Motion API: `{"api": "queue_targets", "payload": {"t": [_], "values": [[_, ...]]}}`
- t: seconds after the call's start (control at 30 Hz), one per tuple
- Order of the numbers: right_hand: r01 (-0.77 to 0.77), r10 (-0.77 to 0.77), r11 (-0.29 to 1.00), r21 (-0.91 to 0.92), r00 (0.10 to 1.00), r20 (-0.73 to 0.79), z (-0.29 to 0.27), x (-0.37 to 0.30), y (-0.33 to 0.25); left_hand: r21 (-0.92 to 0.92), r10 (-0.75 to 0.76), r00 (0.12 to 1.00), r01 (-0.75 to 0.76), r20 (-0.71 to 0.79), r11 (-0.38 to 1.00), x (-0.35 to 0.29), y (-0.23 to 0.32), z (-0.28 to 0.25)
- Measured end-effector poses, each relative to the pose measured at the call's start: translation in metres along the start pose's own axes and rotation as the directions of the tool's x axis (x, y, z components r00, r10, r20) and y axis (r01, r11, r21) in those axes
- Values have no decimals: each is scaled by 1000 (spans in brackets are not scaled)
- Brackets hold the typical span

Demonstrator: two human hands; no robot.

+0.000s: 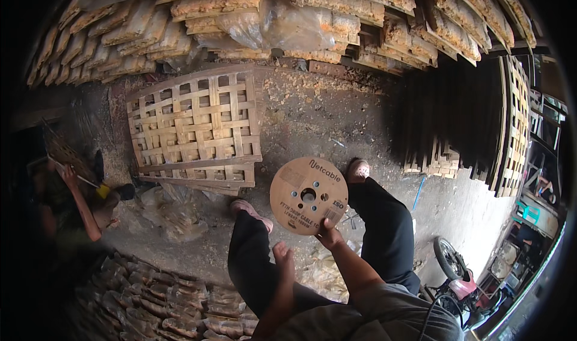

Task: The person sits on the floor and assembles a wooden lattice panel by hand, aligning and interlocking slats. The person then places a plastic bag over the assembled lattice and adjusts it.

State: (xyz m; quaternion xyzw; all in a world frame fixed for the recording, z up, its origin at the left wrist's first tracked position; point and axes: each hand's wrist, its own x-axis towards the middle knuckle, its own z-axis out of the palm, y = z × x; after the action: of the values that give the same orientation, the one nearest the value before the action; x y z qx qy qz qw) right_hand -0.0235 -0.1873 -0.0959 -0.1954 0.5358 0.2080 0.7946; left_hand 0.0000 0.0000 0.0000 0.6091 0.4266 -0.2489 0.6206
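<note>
A round brown cable reel [287, 192] is between my knees, its flat printed face turned up. A dark hole sits at its middle, with several smaller holes and bolts around it. My right hand [329, 235] grips the reel's near right rim, thumb on the face and the other fingers hidden beneath. Over my left thigh, my left hand [283, 258] is raised, slightly blurred, apart from the reel. Its fingers look loosely extended, and nothing shows in them.
Woven wooden slat panels [192, 121] lie stacked ahead on the left; more panels [512, 124] stand at the right. Crusted slabs [222, 4] fill racks along the far side, and plastic-wrapped pieces [162, 305] lie near left. Another person's hand [70, 177] is at far left. A motorcycle [463, 287] stands near right.
</note>
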Motion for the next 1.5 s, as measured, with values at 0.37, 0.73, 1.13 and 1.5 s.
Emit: {"api": "queue_targets", "payload": {"t": [0.37,0.73,1.13,1.5], "values": [[-547,369,747,-378,814,-449,-103,-27,2,759,243,911,-412,333,505,169,14,65],[-538,689,-263,-801,476,-546,-47,49,-5,836,-298,781,-501,549,225,148,-113,-9],[317,380,-911,-264,894,-237,71,99,-46,635,-698,399,-766,594,103,216,-122,34],[311,369,-928,-204,835,-407,82,150,-14,450,-646,366,-892,670,-39,202,-71,39]]}}
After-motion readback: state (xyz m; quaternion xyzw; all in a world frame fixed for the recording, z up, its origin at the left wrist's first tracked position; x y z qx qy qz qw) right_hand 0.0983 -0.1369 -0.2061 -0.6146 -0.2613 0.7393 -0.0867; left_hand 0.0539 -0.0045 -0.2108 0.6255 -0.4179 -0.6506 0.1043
